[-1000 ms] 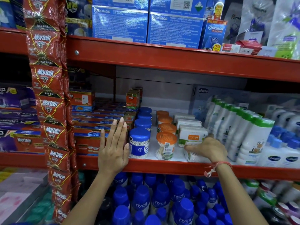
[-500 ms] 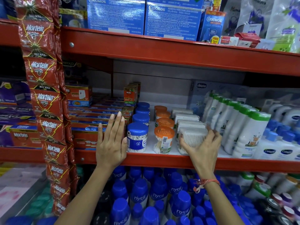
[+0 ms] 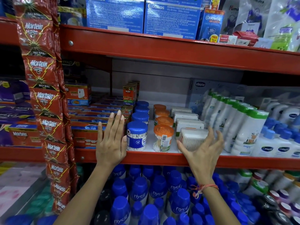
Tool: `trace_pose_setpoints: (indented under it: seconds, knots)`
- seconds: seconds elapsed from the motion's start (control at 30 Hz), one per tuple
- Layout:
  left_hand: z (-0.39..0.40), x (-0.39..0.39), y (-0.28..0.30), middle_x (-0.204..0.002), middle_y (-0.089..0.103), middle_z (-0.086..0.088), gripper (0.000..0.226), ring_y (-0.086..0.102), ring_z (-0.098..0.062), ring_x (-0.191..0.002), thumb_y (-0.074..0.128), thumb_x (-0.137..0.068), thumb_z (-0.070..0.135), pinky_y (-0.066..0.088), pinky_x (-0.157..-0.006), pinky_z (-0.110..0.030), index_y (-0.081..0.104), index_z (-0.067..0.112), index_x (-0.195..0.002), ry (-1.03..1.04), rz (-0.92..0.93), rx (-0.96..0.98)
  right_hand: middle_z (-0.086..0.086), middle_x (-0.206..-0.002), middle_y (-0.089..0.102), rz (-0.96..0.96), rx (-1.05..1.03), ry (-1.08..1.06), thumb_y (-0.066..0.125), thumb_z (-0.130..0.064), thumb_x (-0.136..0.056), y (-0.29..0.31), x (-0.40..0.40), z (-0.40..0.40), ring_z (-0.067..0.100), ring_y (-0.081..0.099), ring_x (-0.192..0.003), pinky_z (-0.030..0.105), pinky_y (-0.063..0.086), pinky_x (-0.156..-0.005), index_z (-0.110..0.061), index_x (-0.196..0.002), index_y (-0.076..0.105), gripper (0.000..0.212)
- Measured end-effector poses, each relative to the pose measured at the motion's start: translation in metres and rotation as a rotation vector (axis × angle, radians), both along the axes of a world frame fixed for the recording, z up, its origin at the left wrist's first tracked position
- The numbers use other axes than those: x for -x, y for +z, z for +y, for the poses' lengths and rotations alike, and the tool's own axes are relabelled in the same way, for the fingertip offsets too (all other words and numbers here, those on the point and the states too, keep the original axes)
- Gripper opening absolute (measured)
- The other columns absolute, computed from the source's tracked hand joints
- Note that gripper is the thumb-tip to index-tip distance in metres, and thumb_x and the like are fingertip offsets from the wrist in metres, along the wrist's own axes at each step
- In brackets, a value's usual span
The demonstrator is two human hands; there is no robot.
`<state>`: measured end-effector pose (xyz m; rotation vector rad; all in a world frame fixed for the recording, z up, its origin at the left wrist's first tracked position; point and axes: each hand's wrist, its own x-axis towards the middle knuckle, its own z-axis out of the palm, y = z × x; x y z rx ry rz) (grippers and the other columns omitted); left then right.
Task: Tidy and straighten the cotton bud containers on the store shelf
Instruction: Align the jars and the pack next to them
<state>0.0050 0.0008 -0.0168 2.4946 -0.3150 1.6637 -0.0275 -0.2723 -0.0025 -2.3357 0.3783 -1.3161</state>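
Note:
Three rows of cotton bud containers run back along the orange shelf (image 3: 162,159). The left row is blue-lidded jars (image 3: 137,137), the middle row orange-lidded jars (image 3: 163,138), and the right row clear rectangular boxes (image 3: 192,138). My left hand (image 3: 112,142) is flat with its fingers straight, and its thumb side lies against the front blue jar. My right hand (image 3: 202,151) is spread in front of the front box, which rests on the shelf. The thumb is at the box's lower left corner and the fingers are splayed past its right side.
Stacked Mortein cartons (image 3: 90,127) sit directly left of my left hand, and a hanging strip of red Mortein sachets (image 3: 47,111) is further left. White bottles with green caps (image 3: 243,127) crowd the right of the boxes. Blue-capped Nycil bottles (image 3: 155,192) fill the shelf below.
My right hand turned the front box so its buds face forward and set it down. The hand then opened and slid lower. My left hand stayed against the blue jar.

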Motion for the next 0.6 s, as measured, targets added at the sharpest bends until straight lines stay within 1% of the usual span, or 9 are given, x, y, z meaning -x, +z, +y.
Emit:
trace_pose_setpoints:
  seconds: [0.1,0.2,0.27,0.33,0.4,0.47,0.5,0.53,0.6]
  knots:
    - [0.000,0.000,0.000,-0.156,0.024,-0.009,0.056,0.013,-0.020,-0.147,0.021,-0.099,0.032,0.001,-0.122,-0.044,0.022,0.007,-0.149,0.004,0.007,-0.002,0.015,-0.149,0.018,-0.121,0.048,0.098,0.053,-0.073,-0.070,0.022,0.002,0.012,0.027,0.013,-0.143,0.050,0.026,-0.115,-0.011,-0.142,0.030,0.098]
    - [0.001,-0.001,0.000,-0.156,0.023,-0.008,0.056,0.013,-0.020,-0.147,0.020,-0.099,0.032,0.001,-0.122,-0.043,0.021,0.008,-0.149,0.006,0.008,-0.008,0.006,-0.148,0.024,-0.153,0.108,0.423,0.058,-0.053,-0.082,0.059,0.004,0.037,0.018,0.019,-0.142,0.030,0.029,-0.113,-0.015,-0.133,0.046,0.065]
    - [0.000,0.000,0.000,-0.156,0.023,-0.008,0.055,0.014,-0.020,-0.147,0.019,-0.099,0.032,0.000,-0.122,-0.043,0.022,0.007,-0.149,-0.006,0.004,0.001,-0.004,-0.141,0.038,-0.002,0.136,0.704,0.060,-0.047,-0.083,0.087,0.001,0.052,0.010,0.034,-0.134,0.027,0.036,-0.109,-0.021,-0.126,0.055,0.050]
    - [0.000,0.001,0.001,-0.156,0.025,-0.008,0.055,0.013,-0.019,-0.147,0.020,-0.099,0.032,0.000,-0.122,-0.043,0.023,0.007,-0.148,-0.016,-0.002,0.006,-0.009,-0.136,0.048,0.231,0.238,0.911,0.065,-0.040,-0.081,0.109,-0.008,0.065,0.005,0.045,-0.126,0.033,0.042,-0.107,-0.024,-0.127,0.056,0.050]
    - [0.000,0.001,0.001,-0.155,0.026,-0.009,0.055,0.014,-0.019,-0.147,0.021,-0.099,0.031,0.001,-0.122,-0.044,0.025,0.006,-0.148,-0.025,-0.010,0.006,-0.011,-0.139,0.050,0.443,0.397,1.005,0.069,-0.028,-0.077,0.129,-0.015,0.077,0.000,0.047,-0.123,0.031,0.042,-0.107,-0.025,-0.132,0.053,0.057]
    - [0.001,0.000,0.001,-0.155,0.026,-0.009,0.055,0.015,-0.020,-0.147,0.021,-0.099,0.031,0.002,-0.122,-0.044,0.025,0.006,-0.148,-0.035,-0.009,0.009,-0.012,-0.142,0.047,0.632,0.522,1.040,0.069,-0.018,-0.074,0.146,-0.019,0.091,-0.018,0.047,-0.108,0.020,0.044,-0.098,-0.027,-0.135,0.048,0.065]
    - [0.001,0.000,0.001,-0.155,0.026,-0.009,0.055,0.015,-0.020,-0.147,0.021,-0.098,0.031,0.002,-0.122,-0.044,0.025,0.006,-0.148,-0.038,-0.012,0.011,-0.011,-0.144,0.045,0.717,0.566,1.024,0.069,-0.015,-0.075,0.153,-0.024,0.098,-0.021,0.046,-0.104,0.018,0.043,-0.095,-0.026,-0.137,0.047,0.067]
    - [0.001,0.000,0.001,-0.155,0.026,-0.009,0.055,0.015,-0.020,-0.147,0.022,-0.098,0.031,0.002,-0.122,-0.044,0.025,0.006,-0.148,-0.040,-0.014,0.013,-0.008,-0.145,0.043,0.822,0.616,1.012,0.069,-0.013,-0.075,0.158,-0.028,0.105,-0.016,0.045,-0.110,0.019,0.042,-0.097,-0.024,-0.139,0.045,0.069]
    - [0.002,0.001,0.001,-0.155,0.027,-0.009,0.055,0.015,-0.020,-0.147,0.022,-0.098,0.030,0.002,-0.122,-0.044,0.025,0.006,-0.147,-0.037,-0.018,0.012,-0.003,-0.146,0.043,1.028,0.722,0.946,0.072,-0.016,-0.075,0.162,-0.035,0.117,0.006,0.043,-0.128,0.025,0.038,-0.105,-0.021,-0.140,0.042,0.072]
